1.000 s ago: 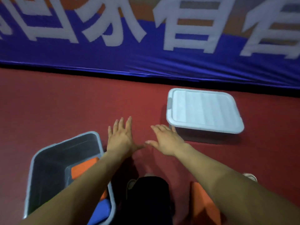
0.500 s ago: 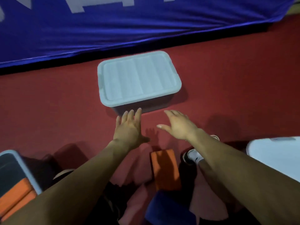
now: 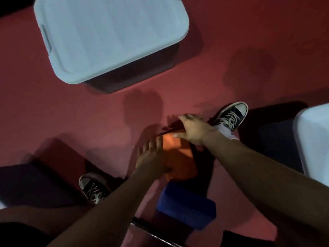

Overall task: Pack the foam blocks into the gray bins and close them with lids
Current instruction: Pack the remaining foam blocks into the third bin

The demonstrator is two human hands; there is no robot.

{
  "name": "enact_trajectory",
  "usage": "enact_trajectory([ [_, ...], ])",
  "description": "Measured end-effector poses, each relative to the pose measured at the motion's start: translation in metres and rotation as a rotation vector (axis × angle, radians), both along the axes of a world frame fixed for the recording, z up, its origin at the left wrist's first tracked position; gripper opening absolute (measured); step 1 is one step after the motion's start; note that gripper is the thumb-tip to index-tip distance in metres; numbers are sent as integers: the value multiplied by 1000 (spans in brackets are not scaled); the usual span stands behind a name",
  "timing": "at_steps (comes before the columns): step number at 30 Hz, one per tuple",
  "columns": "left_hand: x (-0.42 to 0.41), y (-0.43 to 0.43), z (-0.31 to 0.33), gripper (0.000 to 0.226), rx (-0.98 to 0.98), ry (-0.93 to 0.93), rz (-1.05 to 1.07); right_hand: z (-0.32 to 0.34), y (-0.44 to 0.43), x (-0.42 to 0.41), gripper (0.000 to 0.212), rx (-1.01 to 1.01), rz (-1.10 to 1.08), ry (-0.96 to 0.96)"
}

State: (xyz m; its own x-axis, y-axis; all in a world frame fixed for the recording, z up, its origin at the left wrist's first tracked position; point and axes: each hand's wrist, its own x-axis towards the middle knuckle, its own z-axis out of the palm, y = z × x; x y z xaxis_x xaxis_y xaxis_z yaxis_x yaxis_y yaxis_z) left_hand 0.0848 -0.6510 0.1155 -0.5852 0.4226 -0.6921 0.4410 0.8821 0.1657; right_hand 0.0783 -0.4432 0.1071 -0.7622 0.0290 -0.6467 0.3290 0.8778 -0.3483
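Hands are dropping from the lidded gray bin [image 3: 110, 38] onto the orange foam block [image 3: 179, 157] on the floor [image 3: 71, 113]. Left hand [image 3: 151, 157] is laying straight fingers along its side; right hand [image 3: 194, 129] is curling fingers over its far end. Risk: this shallow hold is inviting a slip on lifting.

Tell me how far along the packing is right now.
Done: the far bin has its lid on. In hand: the right hand grips the far end of the orange block, the left hand touches its side. Left: that block and the blue block lie on the floor, unpacked.
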Motion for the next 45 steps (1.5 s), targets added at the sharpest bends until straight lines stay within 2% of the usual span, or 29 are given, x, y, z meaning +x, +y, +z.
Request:
enact_trajectory([
  [10, 42, -17, -84, 129, 31, -194, -23, -96, -37, -6, 98, -32, 111, -190],
  [17, 83, -27, -114, 122, 81, -344, -138, -143, -55, -5, 111, 6, 217, -178],
  [20, 97, -31, -117, 109, 80, -349, -218, -154, -59, -4, 108, 78, 272, -155],
  [24, 107, -38, -119, 72, 71, -256, -377, -162, -58, 0, 106, 178, 312, -96],
  [27, 115, -52, -119, 44, 50, -201, -428, -159, -58, 0, 103, 216, 279, -100],
  [32, 109, -65, -116, 75, -27, -399, -369, -149, -50, 4, 93, 282, 307, -125],
  [34, 94, -62, -105, 80, -31, -399, -327, -142, -48, 7, 98, 269, 282, -181],
  [38, 51, -66, -80, 98, -88, -371, -312, -117, -53, 8, 104, 107, 123, -206],
  [40, 27, -73, -62, 91, -142, -402, -268, -95, -56, 5, 108, 103, 53, -142],
  [42, 5, -80, -40, 75, -183, -382, -212, -70, -54, -1, 113, 94, -70, -98],
  [44, -15, -88, -19, 62, -239, -314, -114, -47, -50, -6, 105, 121, -174, -57],
  [45, -24, -92, -11, 64, -267, -277, -45, -36, -48, -8, 98, 140, -225, -19],
])
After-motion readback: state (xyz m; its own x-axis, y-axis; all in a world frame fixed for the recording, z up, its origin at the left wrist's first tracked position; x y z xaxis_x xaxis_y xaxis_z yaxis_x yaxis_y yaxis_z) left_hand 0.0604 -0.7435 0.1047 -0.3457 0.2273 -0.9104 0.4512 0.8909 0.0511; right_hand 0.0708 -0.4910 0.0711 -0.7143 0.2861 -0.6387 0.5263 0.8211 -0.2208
